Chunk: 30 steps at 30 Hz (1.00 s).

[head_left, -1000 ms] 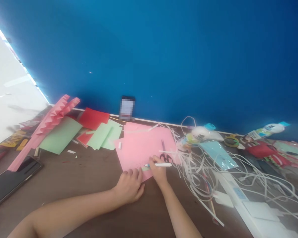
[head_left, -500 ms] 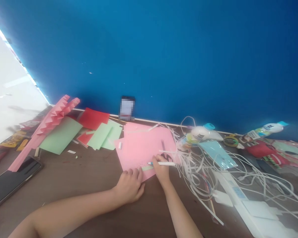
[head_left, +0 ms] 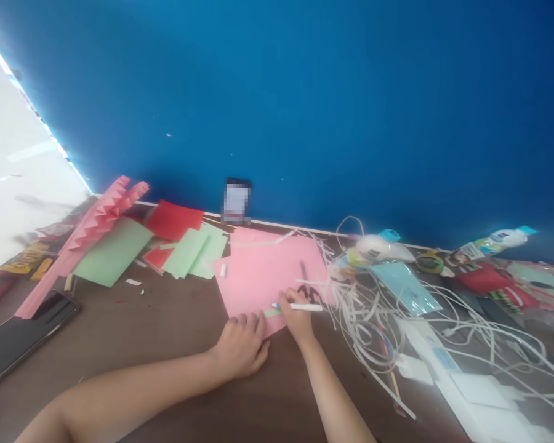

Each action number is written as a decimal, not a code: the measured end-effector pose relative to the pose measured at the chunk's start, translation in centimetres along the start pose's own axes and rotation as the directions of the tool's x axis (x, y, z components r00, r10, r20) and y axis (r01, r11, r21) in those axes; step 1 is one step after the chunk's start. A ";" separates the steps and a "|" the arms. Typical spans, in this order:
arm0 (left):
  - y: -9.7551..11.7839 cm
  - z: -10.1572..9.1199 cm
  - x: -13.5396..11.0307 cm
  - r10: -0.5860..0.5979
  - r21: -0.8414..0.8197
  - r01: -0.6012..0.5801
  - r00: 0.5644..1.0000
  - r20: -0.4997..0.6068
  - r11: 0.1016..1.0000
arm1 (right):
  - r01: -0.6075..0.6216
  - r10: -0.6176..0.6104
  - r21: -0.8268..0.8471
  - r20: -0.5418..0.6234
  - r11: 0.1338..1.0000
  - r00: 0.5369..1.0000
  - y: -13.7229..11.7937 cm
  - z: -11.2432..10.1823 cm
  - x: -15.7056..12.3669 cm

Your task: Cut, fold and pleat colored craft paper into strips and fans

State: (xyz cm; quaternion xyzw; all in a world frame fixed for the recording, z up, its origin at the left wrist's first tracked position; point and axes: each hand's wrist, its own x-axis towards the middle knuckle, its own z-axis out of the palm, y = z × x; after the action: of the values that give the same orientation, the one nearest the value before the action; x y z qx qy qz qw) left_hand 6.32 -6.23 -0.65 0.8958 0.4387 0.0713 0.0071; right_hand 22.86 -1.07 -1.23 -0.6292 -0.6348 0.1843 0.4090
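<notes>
While my right hand (head_left: 298, 319) grasps a white pen (head_left: 308, 307) between thumb and fingers at the middle of the frame, its tip pointing left just above a pale green strip (head_left: 272, 314), my left hand (head_left: 240, 346) rests on the near edge of the pink paper (head_left: 263, 274) with fingers bent; whether it pinches anything, I cannot tell. The strip lies on that paper, between my two hands. Just beyond my right knuckles are the scissors (head_left: 303, 269), blades toward the top of the frame, their dark handles partly hidden by my hand. A small white block (head_left: 223, 271) sits at the paper's left side. To the right, tangled white cords (head_left: 361, 335) crowd the paper's edge, with a bottle (head_left: 372, 246) and a blue packet (head_left: 406, 288) above them and a power strip (head_left: 438, 360) at lower right. Left of centre I have green sheets (head_left: 184, 252) and a red sheet (head_left: 178, 220); farther left, pleated pink paper (head_left: 92, 227) overlaps a dark phone (head_left: 25, 341) on the brown desk (head_left: 175, 332).
</notes>
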 end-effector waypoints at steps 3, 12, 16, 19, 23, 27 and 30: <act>0.0 -0.1 0.0 -0.001 0.002 0.001 1.000 0.007 1.000 | -0.019 0.019 0.012 -0.023 1.000 1.000 -0.2 0.0 0.0; 0.0 -0.1 0.0 -0.008 -0.010 0.009 0.999 0.038 1.000 | -0.018 0.014 -0.059 -0.063 0.998 0.998 0.2 -0.4 0.2; 0.0 -0.1 0.0 -0.010 -0.020 0.011 0.999 0.046 1.000 | -0.015 0.005 -0.154 -0.062 0.988 0.998 0.7 -0.7 0.3; -0.1 -0.1 0.0 -0.010 -0.015 0.011 0.999 0.039 1.000 | -0.013 0.000 -0.165 -0.077 0.986 0.997 0.6 -0.8 0.3; -0.1 0.0 0.0 -0.009 -0.018 0.009 0.999 0.038 1.000 | 0.007 -0.020 -0.143 -0.085 0.990 0.996 0.2 -1.1 0.5; 0.0 -0.1 0.0 -0.017 -0.019 0.017 0.999 0.043 1.000 | -0.018 0.005 -0.102 -0.124 0.995 0.992 -0.1 -1.2 0.6; 0.0 -0.2 0.0 -0.017 -0.025 0.018 0.999 0.041 1.000 | -0.010 -0.008 -0.115 -0.152 0.993 0.988 0.1 -1.2 0.6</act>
State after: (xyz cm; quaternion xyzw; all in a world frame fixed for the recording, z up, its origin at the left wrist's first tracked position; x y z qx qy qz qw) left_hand 6.29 -6.21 -0.42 0.8931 0.4453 0.0584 0.0281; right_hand 23.89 -0.82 -0.39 -0.6643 -0.6109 0.0988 0.4192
